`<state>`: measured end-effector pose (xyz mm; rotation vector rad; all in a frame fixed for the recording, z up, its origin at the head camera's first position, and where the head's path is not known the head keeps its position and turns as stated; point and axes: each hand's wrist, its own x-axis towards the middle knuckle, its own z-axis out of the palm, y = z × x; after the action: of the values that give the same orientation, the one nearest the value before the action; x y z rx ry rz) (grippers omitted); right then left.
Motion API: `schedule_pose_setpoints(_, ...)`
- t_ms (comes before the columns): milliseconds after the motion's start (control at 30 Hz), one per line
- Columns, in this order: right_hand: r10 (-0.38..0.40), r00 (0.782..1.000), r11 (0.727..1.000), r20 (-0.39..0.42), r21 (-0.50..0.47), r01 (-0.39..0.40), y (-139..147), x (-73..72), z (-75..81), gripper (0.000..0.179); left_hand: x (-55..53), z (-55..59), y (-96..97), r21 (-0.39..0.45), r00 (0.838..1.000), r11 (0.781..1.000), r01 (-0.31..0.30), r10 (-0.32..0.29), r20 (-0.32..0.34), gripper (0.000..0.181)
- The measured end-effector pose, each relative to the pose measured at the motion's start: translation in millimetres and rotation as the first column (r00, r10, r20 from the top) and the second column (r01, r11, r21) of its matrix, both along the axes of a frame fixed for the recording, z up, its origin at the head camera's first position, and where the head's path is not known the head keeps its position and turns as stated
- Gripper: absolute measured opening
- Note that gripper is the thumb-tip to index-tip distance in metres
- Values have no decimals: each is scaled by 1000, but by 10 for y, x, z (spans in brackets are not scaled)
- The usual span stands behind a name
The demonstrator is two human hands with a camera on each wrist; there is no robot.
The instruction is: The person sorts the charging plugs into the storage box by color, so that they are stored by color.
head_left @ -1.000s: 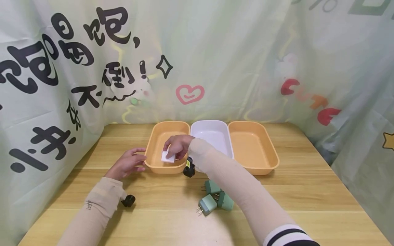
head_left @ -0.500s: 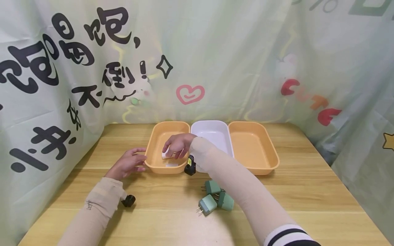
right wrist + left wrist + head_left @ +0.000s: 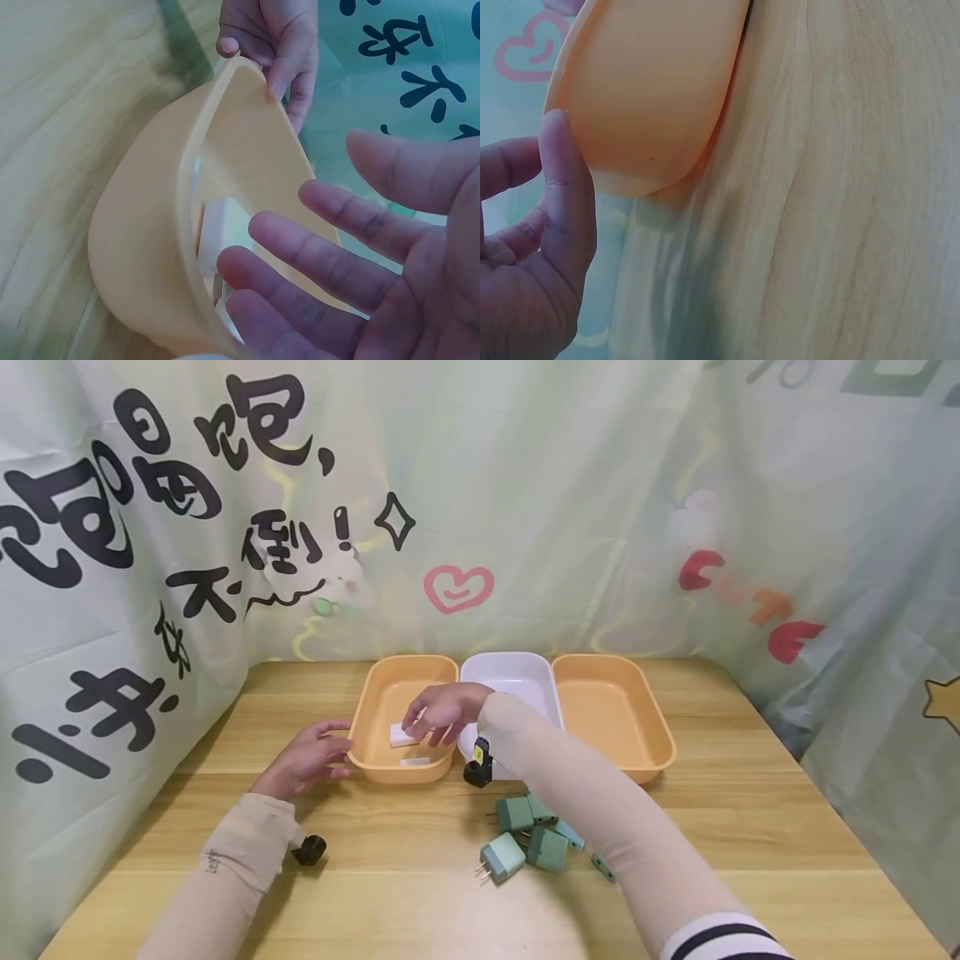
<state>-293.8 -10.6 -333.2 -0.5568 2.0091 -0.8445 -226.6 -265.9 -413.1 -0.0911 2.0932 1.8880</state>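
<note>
My right hand [image 3: 444,710], fingers spread and holding nothing, hovers over the left orange tray [image 3: 375,693]. Below its fingertips lies a white charger plug [image 3: 402,735], also seen in the right wrist view as a white block [image 3: 223,229] with a metal prong. A second white piece [image 3: 415,762] lies nearer the tray's front wall. At the tray's left side, my left hand [image 3: 303,764] touches the rim with loosely extended fingers; in the left wrist view its thumb [image 3: 564,172] lies against the tray edge.
A white tray [image 3: 510,667] and a right orange tray [image 3: 611,710] stand beside the left one in a row. Several green charger plugs [image 3: 502,857] lie grouped on the wooden table [image 3: 360,877], partly behind my right forearm. A printed curtain [image 3: 562,527] hangs behind.
My right hand has let go of the white charger plug, which now lies in the left orange tray, and has drawn slightly right. The left hand stays at the rim.
</note>
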Motion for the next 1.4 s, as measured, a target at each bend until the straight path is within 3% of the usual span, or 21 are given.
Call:
schedule_pose_setpoints(533,-33,998,998,-52,-50,31,194,144,55,27,17,2,-13,-22,1000,1000,-11,11,9,54)
schedule_pose_setpoints(867,26,991,996,-129,-86,-37,399,324,62,27,6,15,-33,-13,1000,1000,-2,2,1,54)
schedule_pose_setpoints(1133,6,993,989,-117,-145,-23,561,449,-13,24,9,17,-32,-14,1000,1000,-9,9,9,55)
schedule_pose_setpoints(1400,-3,997,997,-76,-76,-3,697,604,-77,29,6,13,-12,-14,1000,1000,-3,4,7,55)
